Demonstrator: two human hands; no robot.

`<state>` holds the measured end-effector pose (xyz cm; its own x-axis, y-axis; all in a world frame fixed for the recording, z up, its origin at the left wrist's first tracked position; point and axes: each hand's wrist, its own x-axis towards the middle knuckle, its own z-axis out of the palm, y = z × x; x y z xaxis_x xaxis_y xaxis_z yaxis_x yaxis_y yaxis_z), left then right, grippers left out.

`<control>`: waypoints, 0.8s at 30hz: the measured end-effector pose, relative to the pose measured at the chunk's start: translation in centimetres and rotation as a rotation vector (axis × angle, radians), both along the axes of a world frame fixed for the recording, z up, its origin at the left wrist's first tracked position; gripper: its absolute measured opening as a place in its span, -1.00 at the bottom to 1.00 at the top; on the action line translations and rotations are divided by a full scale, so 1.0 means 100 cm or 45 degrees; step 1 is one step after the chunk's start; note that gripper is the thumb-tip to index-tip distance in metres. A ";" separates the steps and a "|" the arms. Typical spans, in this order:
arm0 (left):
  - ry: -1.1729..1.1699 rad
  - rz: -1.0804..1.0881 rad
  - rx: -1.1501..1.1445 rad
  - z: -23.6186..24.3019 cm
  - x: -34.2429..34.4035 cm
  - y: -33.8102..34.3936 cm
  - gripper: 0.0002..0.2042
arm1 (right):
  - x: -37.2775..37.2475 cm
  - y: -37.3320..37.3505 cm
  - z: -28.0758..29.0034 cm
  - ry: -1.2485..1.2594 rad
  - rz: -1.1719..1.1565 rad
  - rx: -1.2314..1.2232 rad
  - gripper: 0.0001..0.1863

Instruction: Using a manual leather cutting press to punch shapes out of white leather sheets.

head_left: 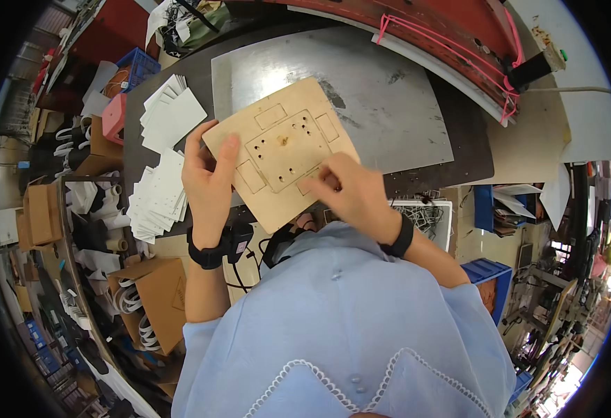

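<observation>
A square plywood die board (284, 143) with thin cut outlines and several small dark holes is held tilted above the table's near edge. My left hand (209, 164) grips its left side, thumb on the upper face and the fingers around the edge. My right hand (353, 187) is at the board's lower right edge, fingers curled in and thumb and forefinger close together. Whatever they may hold is hidden. To the left lie two fanned stacks of white cards, an upper stack (173, 115) and a lower stack (156, 198), the lower one with small holes.
A shiny metal plate (403, 118) covers much of the dark table. Beyond it stands a red machine beam (452, 35) with pink cord and a black spool (532, 72). A white tray of metal bits (427, 216) sits at the right, and an open cardboard box (159, 296) at lower left.
</observation>
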<state>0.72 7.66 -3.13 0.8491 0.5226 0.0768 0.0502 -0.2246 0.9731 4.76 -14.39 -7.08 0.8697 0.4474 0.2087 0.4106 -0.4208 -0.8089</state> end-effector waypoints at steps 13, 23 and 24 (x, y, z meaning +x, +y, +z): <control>0.119 0.014 -0.022 0.004 -0.004 0.000 -0.57 | 0.049 -0.007 -0.005 0.042 -0.224 -0.094 -0.73; 0.082 0.023 -0.062 0.001 -0.004 0.000 -0.59 | 0.067 -0.043 0.001 0.201 -0.205 -0.213 -0.75; 0.099 0.019 -0.063 -0.001 -0.004 0.000 -0.59 | 0.067 -0.051 0.009 0.245 -0.176 -0.235 -0.74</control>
